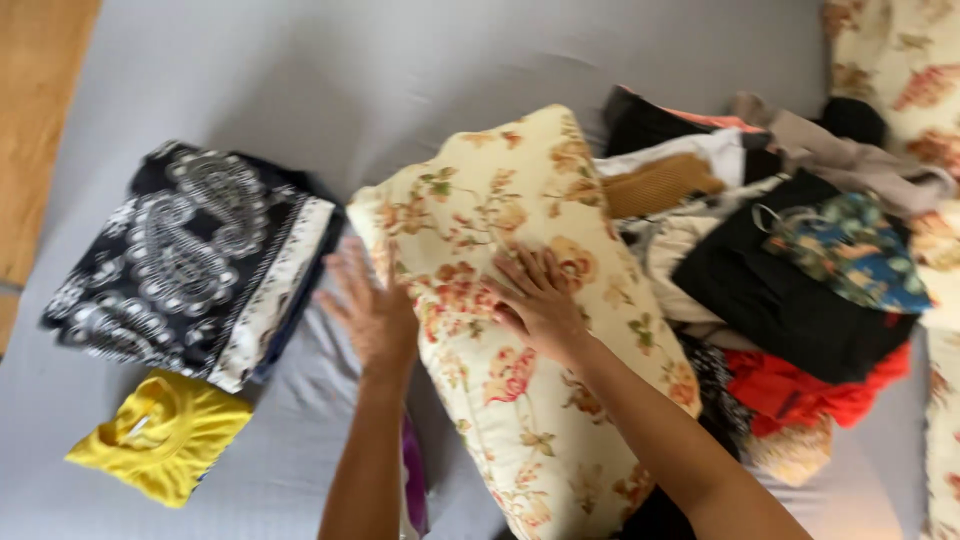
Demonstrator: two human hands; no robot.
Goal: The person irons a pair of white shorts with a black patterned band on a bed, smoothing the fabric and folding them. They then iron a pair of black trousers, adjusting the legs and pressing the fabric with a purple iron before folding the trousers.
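A cream pillow with a red and orange flower print (520,200) lies across the grey bed sheet (330,70). My right hand (538,300) rests flat on top of the pillow, fingers spread. My left hand (372,305) is pressed against the pillow's left edge with fingers apart. A purple cloth (412,475) shows under my left forearm, mostly hidden.
A folded black and white paisley cloth (190,260) lies at the left, a folded yellow shirt (160,435) in front of it. A loose heap of clothes (790,270) is piled at the right. Flower-print bedding (900,60) runs along the right edge. Wooden floor (35,120) shows at far left.
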